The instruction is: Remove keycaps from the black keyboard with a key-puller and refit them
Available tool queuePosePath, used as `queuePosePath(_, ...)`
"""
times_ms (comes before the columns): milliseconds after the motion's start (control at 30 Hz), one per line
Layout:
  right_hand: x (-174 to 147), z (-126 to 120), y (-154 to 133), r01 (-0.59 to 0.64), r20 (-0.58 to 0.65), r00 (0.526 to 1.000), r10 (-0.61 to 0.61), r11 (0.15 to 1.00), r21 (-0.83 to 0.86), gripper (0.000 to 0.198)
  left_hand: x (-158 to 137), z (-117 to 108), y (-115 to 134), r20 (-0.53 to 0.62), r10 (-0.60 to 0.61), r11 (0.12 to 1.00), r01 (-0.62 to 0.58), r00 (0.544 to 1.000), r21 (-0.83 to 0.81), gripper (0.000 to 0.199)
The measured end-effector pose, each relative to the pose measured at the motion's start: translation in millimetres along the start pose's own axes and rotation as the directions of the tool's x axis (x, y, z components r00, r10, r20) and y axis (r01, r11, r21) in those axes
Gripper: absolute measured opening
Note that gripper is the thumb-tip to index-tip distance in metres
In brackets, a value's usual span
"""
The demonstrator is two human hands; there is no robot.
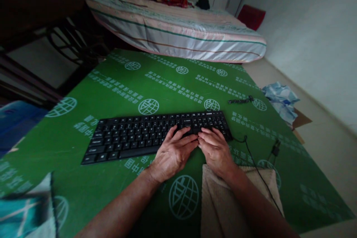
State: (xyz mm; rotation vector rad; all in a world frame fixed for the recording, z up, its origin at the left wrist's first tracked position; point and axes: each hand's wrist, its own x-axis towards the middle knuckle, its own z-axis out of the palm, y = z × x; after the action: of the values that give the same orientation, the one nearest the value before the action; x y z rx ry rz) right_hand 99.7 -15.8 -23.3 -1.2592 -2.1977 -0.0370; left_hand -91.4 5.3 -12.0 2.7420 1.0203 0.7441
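A black keyboard (134, 137) lies at a slant on the green tabletop. My left hand (174, 152) reaches its lower right part, with fingers apart and resting over the keys. Beside it, my right hand (216, 148) has its fingers stretched over the right-hand keys, spread a little. The two hands meet near the keyboard's front edge, where their nearest fingers touch or almost touch. Whatever may be under the fingertips is hidden. A black cable (253, 161) runs from the keyboard's right end toward me, over a beige cloth (210, 200) lying partly under my right forearm.
On the green table (173, 89) lie a short black strap-like item (240, 100), a small dark item (276, 148) at right and a teal-and-grey cloth (28, 208) at lower left. A bed (178, 37) stands beyond. Crumpled blue-white material (280, 98) is beside the right edge.
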Motion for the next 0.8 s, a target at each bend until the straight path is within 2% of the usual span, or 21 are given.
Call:
queuePosePath(267,-5.6,-2.4,-10.0,0.031,0.018,0.999,-0.029,0.992,-0.122,0.02,-1.2,2.3,-0.2,-0.005,0.004,1.0,-0.004,1.0,0.006,0.028)
queuePosePath(433,-6.6,1.8,-6.7,0.022,-0.015,1.0,-0.023,0.994,-0.103,0.024,-0.5,0.8,0.4,-0.002,0.004,1.0,-0.004,1.0,0.002,0.028)
queuePosePath(600,-3.3,3.4,-2.1,-0.032,-0.024,0.999,0.031,0.999,-0.036,0.019,0.1,1.1,0.2,-0.009,-0.002,1.0,0.002,1.0,-0.011,0.029)
queuePosePath(800,-7.9,1.5,-10.0,0.017,0.035,0.999,-0.013,0.992,-0.122,0.023,-1.9,3.2,-0.6,0.016,0.007,1.0,-0.008,1.0,0.012,0.028)
